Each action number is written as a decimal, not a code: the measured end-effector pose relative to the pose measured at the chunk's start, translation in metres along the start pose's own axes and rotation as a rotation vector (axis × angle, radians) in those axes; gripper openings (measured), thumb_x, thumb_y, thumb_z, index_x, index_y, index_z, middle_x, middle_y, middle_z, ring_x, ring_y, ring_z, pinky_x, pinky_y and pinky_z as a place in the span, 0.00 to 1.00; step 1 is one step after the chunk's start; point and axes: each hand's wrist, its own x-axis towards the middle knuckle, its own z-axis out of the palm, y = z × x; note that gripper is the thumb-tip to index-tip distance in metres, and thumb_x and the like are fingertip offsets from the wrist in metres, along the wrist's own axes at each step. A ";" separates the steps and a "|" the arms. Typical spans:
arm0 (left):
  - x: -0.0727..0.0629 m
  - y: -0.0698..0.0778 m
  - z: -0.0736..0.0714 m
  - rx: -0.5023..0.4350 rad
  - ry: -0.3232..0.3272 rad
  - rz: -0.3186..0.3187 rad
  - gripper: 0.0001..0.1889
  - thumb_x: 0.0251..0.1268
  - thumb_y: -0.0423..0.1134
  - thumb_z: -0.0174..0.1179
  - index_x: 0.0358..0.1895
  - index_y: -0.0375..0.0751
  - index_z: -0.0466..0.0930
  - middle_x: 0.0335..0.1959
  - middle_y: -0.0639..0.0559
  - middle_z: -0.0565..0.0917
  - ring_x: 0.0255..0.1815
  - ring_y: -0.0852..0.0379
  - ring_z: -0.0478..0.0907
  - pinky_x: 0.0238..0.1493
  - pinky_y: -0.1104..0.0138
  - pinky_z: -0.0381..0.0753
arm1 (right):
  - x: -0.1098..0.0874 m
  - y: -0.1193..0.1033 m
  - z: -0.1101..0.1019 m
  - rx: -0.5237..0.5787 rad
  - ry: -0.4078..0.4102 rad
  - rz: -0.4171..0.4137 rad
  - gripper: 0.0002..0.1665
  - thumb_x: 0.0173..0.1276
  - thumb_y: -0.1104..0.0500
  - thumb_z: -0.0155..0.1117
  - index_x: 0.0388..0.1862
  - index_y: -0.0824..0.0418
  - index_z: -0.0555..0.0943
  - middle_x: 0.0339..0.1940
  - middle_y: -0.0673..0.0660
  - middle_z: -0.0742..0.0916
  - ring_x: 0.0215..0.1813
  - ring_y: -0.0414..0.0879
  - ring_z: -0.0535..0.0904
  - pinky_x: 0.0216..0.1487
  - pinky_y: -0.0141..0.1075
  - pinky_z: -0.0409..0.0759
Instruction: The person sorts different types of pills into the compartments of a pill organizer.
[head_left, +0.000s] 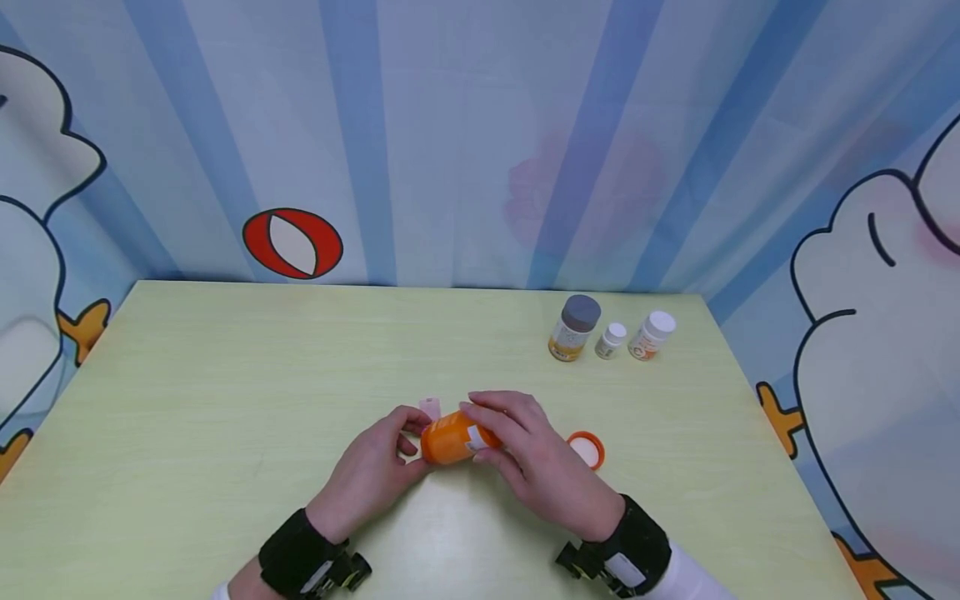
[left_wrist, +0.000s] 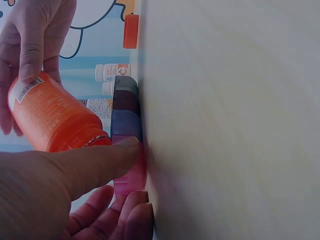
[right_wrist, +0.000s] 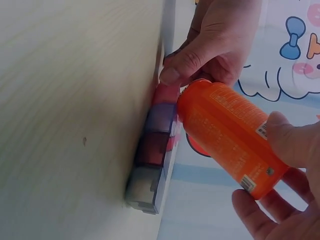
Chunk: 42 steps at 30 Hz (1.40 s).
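My right hand [head_left: 536,458] grips an orange bottle [head_left: 453,438] near its base, with a white barcode label by the fingers. Uncapped and tilted, the bottle has its mouth right at the pink end of a pill organizer [right_wrist: 152,147]. Pink, blue, dark red and grey compartments make up the organizer, which lies on the table. With thumb and fingers, my left hand [head_left: 382,454] pinches that pink end. A pink lid [head_left: 430,407] stands up there in the head view, while the bottle hides most of the organizer. The bottle's contents are hidden.
An orange cap [head_left: 587,450] with a white inside lies on the table [head_left: 247,375], right of my right hand. Toward the back right stand a grey-capped bottle [head_left: 574,327], a small white-capped bottle [head_left: 611,341] and a larger white bottle [head_left: 652,335]. A patterned curtain [head_left: 465,150] borders the table.
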 end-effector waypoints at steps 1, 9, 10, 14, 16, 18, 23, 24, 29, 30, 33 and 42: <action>0.000 0.000 0.000 0.000 -0.001 -0.002 0.25 0.50 0.45 0.75 0.52 0.54 0.75 0.43 0.60 0.81 0.36 0.63 0.76 0.40 0.69 0.78 | 0.000 0.000 -0.001 -0.002 -0.014 0.023 0.36 0.66 0.54 0.66 0.72 0.46 0.66 0.70 0.45 0.68 0.70 0.39 0.61 0.64 0.31 0.72; -0.001 0.001 0.000 0.003 -0.003 -0.021 0.26 0.50 0.48 0.74 0.53 0.54 0.75 0.44 0.60 0.81 0.37 0.62 0.76 0.40 0.69 0.78 | -0.003 0.002 -0.011 -0.081 -0.116 0.123 0.35 0.66 0.51 0.67 0.70 0.47 0.68 0.66 0.46 0.70 0.67 0.38 0.63 0.57 0.30 0.78; -0.001 0.001 0.000 0.005 -0.002 -0.022 0.26 0.50 0.48 0.74 0.53 0.54 0.75 0.44 0.60 0.81 0.37 0.62 0.76 0.40 0.69 0.78 | -0.003 0.003 -0.012 -0.093 -0.127 0.127 0.34 0.66 0.51 0.67 0.70 0.48 0.68 0.66 0.46 0.71 0.67 0.38 0.64 0.57 0.30 0.78; -0.001 0.001 0.000 0.006 -0.001 -0.020 0.26 0.50 0.48 0.74 0.53 0.53 0.75 0.45 0.60 0.81 0.37 0.62 0.76 0.39 0.69 0.78 | -0.003 0.005 -0.012 -0.130 -0.192 0.153 0.34 0.66 0.50 0.67 0.70 0.48 0.68 0.65 0.46 0.73 0.65 0.39 0.66 0.59 0.33 0.77; -0.001 0.001 0.001 0.001 -0.001 -0.022 0.26 0.50 0.47 0.74 0.53 0.53 0.76 0.45 0.60 0.81 0.37 0.62 0.76 0.39 0.68 0.77 | -0.003 0.006 -0.011 -0.151 -0.230 0.177 0.35 0.66 0.50 0.67 0.70 0.48 0.67 0.64 0.47 0.74 0.65 0.40 0.66 0.60 0.34 0.76; -0.001 0.002 0.001 -0.004 0.001 -0.023 0.25 0.50 0.46 0.75 0.52 0.53 0.76 0.44 0.60 0.81 0.37 0.62 0.76 0.39 0.68 0.77 | -0.004 0.008 -0.010 -0.170 -0.258 0.200 0.36 0.65 0.51 0.67 0.71 0.48 0.66 0.64 0.47 0.74 0.64 0.40 0.67 0.61 0.35 0.76; -0.001 0.001 0.001 -0.009 0.010 -0.027 0.25 0.49 0.44 0.75 0.52 0.53 0.75 0.45 0.60 0.81 0.37 0.62 0.76 0.38 0.67 0.76 | -0.004 0.010 -0.012 -0.186 -0.231 0.212 0.39 0.65 0.56 0.65 0.74 0.52 0.62 0.64 0.48 0.74 0.65 0.41 0.67 0.63 0.36 0.74; -0.001 0.000 0.001 -0.008 0.010 -0.029 0.25 0.50 0.44 0.75 0.52 0.54 0.75 0.45 0.60 0.81 0.37 0.62 0.76 0.38 0.67 0.76 | -0.004 0.010 -0.014 -0.180 -0.215 0.213 0.40 0.65 0.57 0.65 0.74 0.52 0.61 0.64 0.49 0.73 0.64 0.42 0.67 0.63 0.35 0.74; 0.000 0.000 0.002 -0.002 0.001 -0.035 0.25 0.50 0.44 0.74 0.52 0.54 0.75 0.44 0.60 0.81 0.37 0.62 0.76 0.37 0.67 0.76 | -0.004 0.008 -0.020 -0.083 -0.157 0.266 0.45 0.60 0.61 0.68 0.75 0.52 0.59 0.62 0.48 0.71 0.60 0.38 0.70 0.59 0.32 0.77; 0.000 0.000 0.002 -0.003 0.000 -0.036 0.25 0.50 0.44 0.74 0.52 0.53 0.75 0.44 0.60 0.81 0.37 0.62 0.76 0.37 0.67 0.76 | -0.006 0.007 -0.020 -0.047 -0.158 0.280 0.45 0.59 0.61 0.68 0.74 0.51 0.60 0.61 0.46 0.71 0.58 0.36 0.70 0.58 0.31 0.77; 0.000 0.000 0.002 -0.005 -0.004 -0.041 0.25 0.50 0.44 0.75 0.52 0.53 0.75 0.44 0.60 0.80 0.37 0.62 0.76 0.37 0.67 0.76 | -0.013 0.005 -0.016 0.068 -0.192 0.287 0.41 0.58 0.61 0.70 0.69 0.47 0.64 0.60 0.43 0.70 0.56 0.34 0.71 0.56 0.30 0.78; -0.001 0.003 0.002 -0.003 0.003 -0.054 0.26 0.50 0.43 0.74 0.53 0.53 0.75 0.44 0.60 0.81 0.37 0.62 0.76 0.37 0.67 0.76 | -0.034 -0.002 0.010 0.199 -0.316 0.197 0.35 0.57 0.50 0.75 0.60 0.40 0.67 0.54 0.38 0.76 0.56 0.34 0.70 0.59 0.33 0.75</action>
